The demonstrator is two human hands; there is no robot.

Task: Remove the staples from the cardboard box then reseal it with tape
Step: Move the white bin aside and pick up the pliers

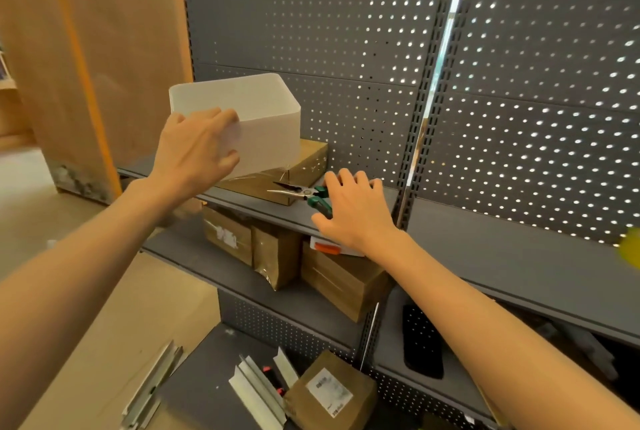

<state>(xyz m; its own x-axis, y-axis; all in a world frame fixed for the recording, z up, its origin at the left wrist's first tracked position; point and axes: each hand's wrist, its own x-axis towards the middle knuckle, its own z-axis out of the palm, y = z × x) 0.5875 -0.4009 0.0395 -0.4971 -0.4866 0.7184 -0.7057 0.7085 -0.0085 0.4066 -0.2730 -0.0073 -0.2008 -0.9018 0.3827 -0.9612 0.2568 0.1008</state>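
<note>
Reaching along the grey shelf (pixel 349 213), the right hand (pixel 353 211) curls its fingers over the green handles of the pliers (pixel 304 195), though whether it has a firm hold cannot be told. The pliers lie with their open tips pointing at the cardboard box (pixel 277 184), which sits flat on the shelf just left of them, its top glinting with clear tape. The left hand (pixel 197 149) grips the near corner of a white plastic bin (pixel 249 118) that rests tilted on the box, thumb side hidden, fingers wrapped round the wall.

The step in hand looks like clearing the box and taking up the tool. It would go best if the bin were lifted straight up and set on the shelf left of the box, so nothing drags across the lid. The pliers want a full grasp on both handles, the tips kept shut while they are carried. No staples can be made out from here.
</note>
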